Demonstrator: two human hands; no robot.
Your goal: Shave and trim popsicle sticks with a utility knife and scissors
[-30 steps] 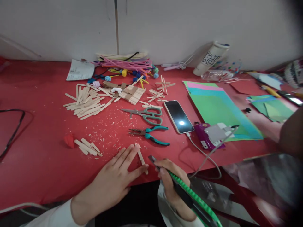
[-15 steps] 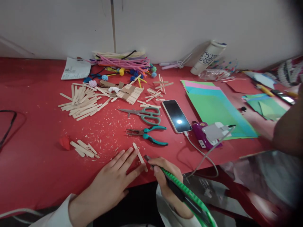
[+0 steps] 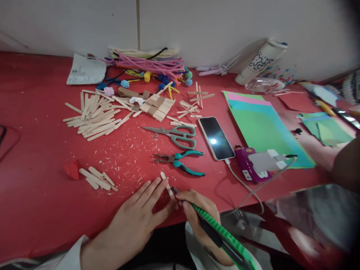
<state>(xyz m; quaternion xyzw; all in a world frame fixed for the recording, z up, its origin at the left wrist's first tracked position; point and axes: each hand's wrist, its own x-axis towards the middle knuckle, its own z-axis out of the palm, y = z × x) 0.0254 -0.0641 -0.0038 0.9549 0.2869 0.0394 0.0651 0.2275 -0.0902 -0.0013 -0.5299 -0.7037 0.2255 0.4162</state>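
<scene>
While the stick [image 3: 166, 183] is pinned near the tabletop's [image 3: 42, 202] front edge by the spread left hand [image 3: 137, 219], a knife [image 3: 222, 236] is gripped in the right hand [image 3: 198, 213], blade [image 3: 174, 191] at the stick. Left fingers [image 3: 153, 189], just beside the blade, could be cut by a slip.

Pale matt wooden sticks [image 3: 92, 119] and shavings lie on the matt red table [image 3: 39, 195] beside a glossy phone [image 3: 216, 137].

L hand [image 3: 137, 215] pins craft stick [image 3: 168, 189]; R hand [image 3: 198, 217] w/ green knife [image 3: 225, 240] at it.
</scene>
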